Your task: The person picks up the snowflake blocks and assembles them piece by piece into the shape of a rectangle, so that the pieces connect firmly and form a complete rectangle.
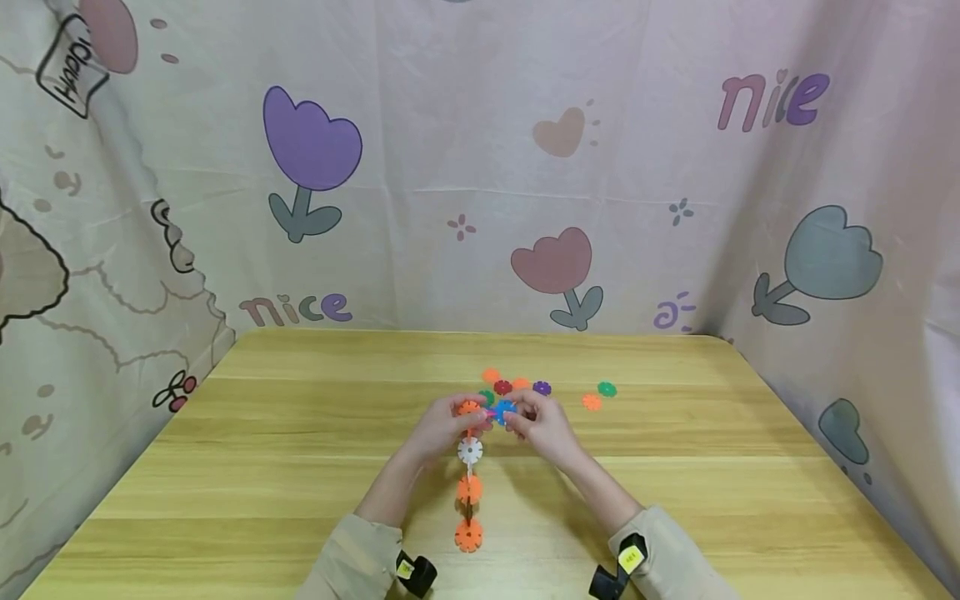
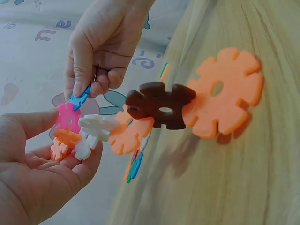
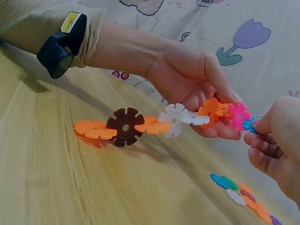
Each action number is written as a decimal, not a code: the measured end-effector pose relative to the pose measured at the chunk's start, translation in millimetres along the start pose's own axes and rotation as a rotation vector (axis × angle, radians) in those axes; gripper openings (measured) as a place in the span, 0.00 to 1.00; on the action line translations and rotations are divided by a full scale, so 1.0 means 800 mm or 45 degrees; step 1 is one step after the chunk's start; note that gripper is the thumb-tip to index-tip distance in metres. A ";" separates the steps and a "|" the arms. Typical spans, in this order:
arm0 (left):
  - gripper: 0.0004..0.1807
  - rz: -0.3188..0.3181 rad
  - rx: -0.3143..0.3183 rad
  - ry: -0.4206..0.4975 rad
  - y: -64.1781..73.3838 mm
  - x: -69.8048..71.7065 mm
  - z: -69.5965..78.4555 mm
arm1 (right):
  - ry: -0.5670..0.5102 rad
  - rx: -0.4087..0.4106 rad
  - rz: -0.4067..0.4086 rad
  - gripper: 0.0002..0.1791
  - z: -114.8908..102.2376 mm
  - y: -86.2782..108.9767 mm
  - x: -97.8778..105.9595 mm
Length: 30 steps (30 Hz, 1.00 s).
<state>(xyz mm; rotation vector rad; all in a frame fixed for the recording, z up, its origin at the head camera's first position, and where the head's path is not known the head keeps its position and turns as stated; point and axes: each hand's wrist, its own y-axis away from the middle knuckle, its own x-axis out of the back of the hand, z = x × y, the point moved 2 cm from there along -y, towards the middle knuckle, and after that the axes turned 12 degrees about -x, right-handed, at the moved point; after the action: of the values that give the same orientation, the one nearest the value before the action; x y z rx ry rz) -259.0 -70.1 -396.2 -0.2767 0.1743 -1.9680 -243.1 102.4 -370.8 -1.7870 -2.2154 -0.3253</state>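
A chain of notched plastic snowflake discs runs toward the person from between the hands. It starts with an orange disc point(image 1: 468, 536) at the near end, then a brown disc point(image 3: 125, 127), another orange one and white discs point(image 1: 470, 451), with more orange ones and a pink disc point(image 2: 68, 117) at the far end. My left hand point(image 1: 437, 431) holds this far end, thumb at the pink disc and fingers beneath the orange ones. Between thumb and fingers my right hand point(image 1: 550, 429) pinches a blue disc point(image 1: 505, 411), whose edge meets the pink disc's edge.
Loose discs lie on the wooden table point(image 1: 300, 467) beyond the hands, among them a red disc point(image 1: 503, 387) and a purple disc point(image 1: 542, 388). Farther right are a green disc point(image 1: 607, 389) and an orange one. A printed curtain point(image 1: 442, 150) stands behind the table.
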 end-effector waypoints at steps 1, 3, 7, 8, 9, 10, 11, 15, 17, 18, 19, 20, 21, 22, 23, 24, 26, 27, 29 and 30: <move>0.23 -0.003 -0.002 0.000 0.000 0.000 0.000 | -0.006 -0.005 -0.001 0.11 -0.002 0.001 0.000; 0.24 -0.009 -0.004 -0.001 0.000 0.000 0.001 | -0.016 -0.007 -0.007 0.11 -0.006 0.003 0.000; 0.24 -0.021 -0.010 -0.004 0.000 0.000 0.001 | -0.039 -0.003 -0.026 0.11 -0.006 0.004 0.001; 0.24 -0.025 -0.011 -0.004 0.000 0.000 0.001 | -0.044 -0.008 -0.029 0.11 -0.005 0.004 0.001; 0.24 -0.026 -0.007 -0.002 0.000 0.000 0.002 | -0.047 -0.011 -0.031 0.11 -0.005 0.003 0.001; 0.24 -0.026 -0.005 0.000 0.000 0.000 0.002 | -0.050 -0.014 -0.030 0.11 -0.004 0.003 0.001; 0.24 -0.026 -0.004 0.001 0.000 0.000 0.002 | -0.052 -0.023 -0.029 0.11 -0.004 0.003 0.001; 0.24 -0.023 -0.013 0.001 -0.001 0.001 0.001 | -0.046 -0.019 -0.023 0.10 -0.005 0.002 -0.001; 0.24 -0.022 -0.016 -0.002 -0.002 0.002 0.000 | -0.038 -0.013 -0.020 0.09 -0.005 0.001 -0.003; 0.24 -0.022 -0.016 -0.003 -0.002 0.002 0.000 | -0.039 -0.012 -0.020 0.09 -0.006 0.002 -0.003; 0.25 -0.024 -0.014 -0.004 -0.002 0.001 0.001 | -0.037 -0.011 -0.018 0.09 -0.006 0.002 -0.003; 0.25 -0.028 -0.011 -0.003 -0.002 0.001 0.001 | -0.034 -0.010 -0.018 0.09 -0.006 0.002 -0.003; 0.25 -0.028 -0.002 0.003 -0.002 0.000 0.001 | -0.034 -0.015 -0.020 0.09 -0.006 0.002 -0.003; 0.25 -0.032 -0.003 0.001 -0.001 0.000 0.001 | -0.038 -0.017 -0.025 0.10 -0.006 0.003 -0.003; 0.26 -0.037 -0.005 0.001 -0.001 0.000 0.001 | -0.043 -0.018 -0.032 0.10 -0.006 0.003 -0.002; 0.25 -0.041 -0.001 -0.005 0.001 -0.001 0.007 | -0.044 -0.018 -0.037 0.11 -0.005 0.004 -0.001; 0.24 -0.047 -0.004 -0.007 0.003 -0.002 0.011 | -0.047 -0.017 -0.050 0.12 -0.003 0.003 0.000; 0.24 -0.044 -0.004 -0.007 0.003 -0.002 0.010 | -0.052 -0.021 -0.057 0.13 0.002 0.000 0.001; 0.23 -0.045 -0.009 0.003 0.003 -0.001 0.008 | -0.054 -0.006 -0.066 0.15 0.014 -0.006 0.001; 0.22 -0.048 -0.012 0.014 0.003 -0.001 0.006 | -0.052 -0.004 -0.070 0.16 0.020 -0.009 0.001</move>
<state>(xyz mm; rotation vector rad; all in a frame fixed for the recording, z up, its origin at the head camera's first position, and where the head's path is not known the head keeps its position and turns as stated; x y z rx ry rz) -255.2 -70.4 -392.2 -0.2773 0.1868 -2.0064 -251.8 107.1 -385.2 -1.7519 -2.2972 -0.3064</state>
